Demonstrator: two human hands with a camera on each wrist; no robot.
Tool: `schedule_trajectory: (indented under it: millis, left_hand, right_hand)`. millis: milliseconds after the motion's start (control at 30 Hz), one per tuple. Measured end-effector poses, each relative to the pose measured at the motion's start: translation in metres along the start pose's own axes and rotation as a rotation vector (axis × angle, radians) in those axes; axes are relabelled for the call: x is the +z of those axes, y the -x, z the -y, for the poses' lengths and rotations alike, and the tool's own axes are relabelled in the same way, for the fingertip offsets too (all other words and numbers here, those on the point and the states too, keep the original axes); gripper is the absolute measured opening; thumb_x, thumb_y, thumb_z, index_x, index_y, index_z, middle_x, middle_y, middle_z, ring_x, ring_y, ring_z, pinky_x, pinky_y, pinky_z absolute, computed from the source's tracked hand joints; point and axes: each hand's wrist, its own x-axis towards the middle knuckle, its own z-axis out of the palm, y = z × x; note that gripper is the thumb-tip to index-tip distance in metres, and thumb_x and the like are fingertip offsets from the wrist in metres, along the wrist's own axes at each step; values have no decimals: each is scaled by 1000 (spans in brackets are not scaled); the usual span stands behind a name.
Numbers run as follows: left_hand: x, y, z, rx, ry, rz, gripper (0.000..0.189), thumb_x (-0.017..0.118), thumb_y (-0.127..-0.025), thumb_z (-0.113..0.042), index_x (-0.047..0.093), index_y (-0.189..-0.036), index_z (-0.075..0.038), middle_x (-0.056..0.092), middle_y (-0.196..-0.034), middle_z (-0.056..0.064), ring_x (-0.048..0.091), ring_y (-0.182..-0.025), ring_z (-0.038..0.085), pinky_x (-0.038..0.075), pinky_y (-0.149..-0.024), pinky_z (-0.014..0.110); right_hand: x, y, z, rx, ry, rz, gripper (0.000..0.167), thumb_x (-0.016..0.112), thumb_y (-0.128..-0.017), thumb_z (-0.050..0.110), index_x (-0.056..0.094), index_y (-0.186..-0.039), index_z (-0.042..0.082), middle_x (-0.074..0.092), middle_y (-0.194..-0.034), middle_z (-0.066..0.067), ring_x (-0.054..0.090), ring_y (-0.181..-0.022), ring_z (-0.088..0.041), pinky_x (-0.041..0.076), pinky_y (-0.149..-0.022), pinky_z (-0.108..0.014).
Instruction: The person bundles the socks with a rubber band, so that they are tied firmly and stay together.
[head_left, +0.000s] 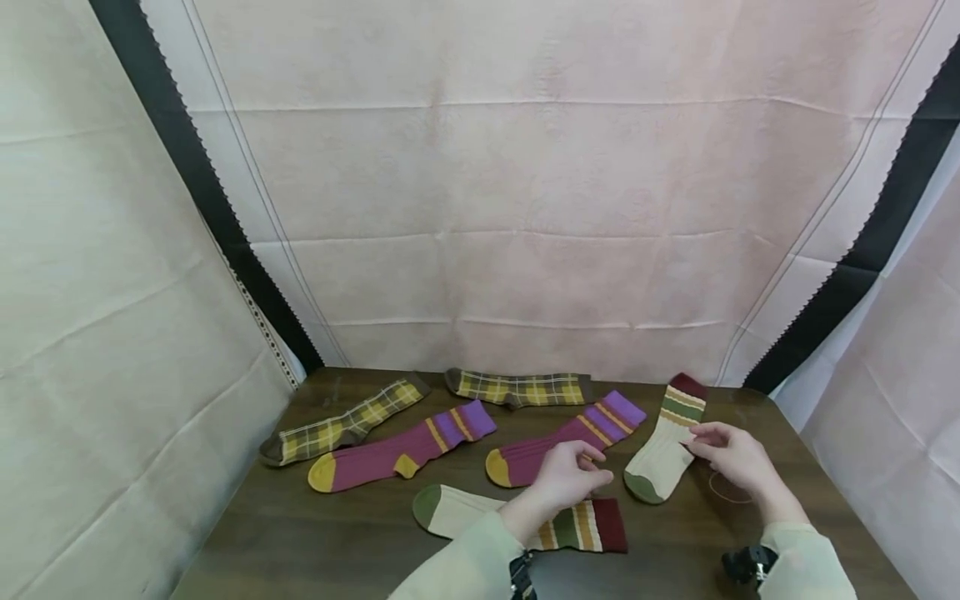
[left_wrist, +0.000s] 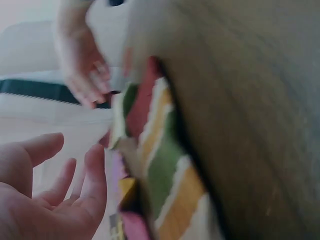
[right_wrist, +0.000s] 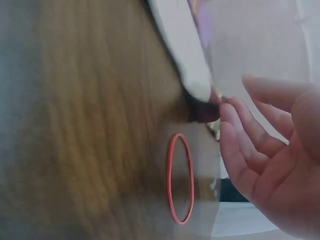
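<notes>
My left hand point(head_left: 564, 482) hovers over the front cream sock point(head_left: 459, 510), thumb and fingers apart and loosely bent, with nothing between them. In the left wrist view that sock's maroon, green and gold striped cuff point(left_wrist: 162, 160) lies beside the hand. At the right, my right hand point(head_left: 733, 457) has its fingertips at the edge of a second cream sock point(head_left: 658, 457), which has a green toe and maroon cuff. The right wrist view shows the thumb held away from those fingers. A thin red rubber band point(right_wrist: 169, 180) lies on the table under the right hand.
Two purple socks with yellow toes, one left point(head_left: 371, 461) and one in the middle point(head_left: 528, 457), lie on the wooden table point(head_left: 300, 542). Behind them are two yellow plaid socks point(head_left: 375, 412) point(head_left: 540, 389). Pale fabric walls point(head_left: 540, 208) enclose the table's back and sides.
</notes>
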Motion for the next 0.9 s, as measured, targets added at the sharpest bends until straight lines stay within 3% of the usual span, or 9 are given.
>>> schedule_trajectory:
  millis: [167, 267, 500, 733, 900]
  left_hand:
    - [23, -10, 3, -11, -81, -41, 23, 86, -91, -12, 75, -110, -6, 67, -82, -3, 61, -68, 9, 52, -59, 27]
    - [32, -15, 4, -22, -73, -71, 24, 86, -89, -11, 75, -109, -6, 67, -82, -3, 60, -69, 8, 53, -63, 27]
    - [46, -24, 13, -69, -67, -140, 26, 90, -84, -7, 74, -105, -7, 67, -79, -5, 61, -70, 7, 55, -67, 28]
    - [58, -31, 22, -108, 5, -163, 26, 90, -82, -2, 75, -104, -7, 69, -77, -4, 65, -69, 10, 58, -68, 30]
    - [66, -37, 26, -123, 101, -202, 25, 88, -83, 1, 75, -104, -4, 69, -74, -1, 68, -64, 14, 60, -65, 34]
  right_hand:
    - [-11, -13, -11, 82, -13, -32, 45, 71, -104, 21, 61, -133, -13, 70, -120, -33, 72, -92, -25, 61, -70, -29]
    - [-12, -20, -14, 97, -6, -43, 47, 69, -104, 21, 59, -134, -14, 69, -121, -35, 73, -93, -30, 61, -70, -30]
    - [-1, -29, -19, 214, -135, 13, 65, 77, -99, 18, 46, -143, -17, 59, -128, -41, 70, -90, -22, 62, -74, -32]
    - [7, -27, -24, 230, -231, 1, 74, 81, -96, 11, 38, -148, -19, 51, -135, -44, 68, -90, -14, 61, -73, -23]
    - [9, -26, -23, 216, -174, -34, 72, 82, -93, 11, 44, -148, -16, 55, -134, -40, 66, -100, -27, 55, -71, -18]
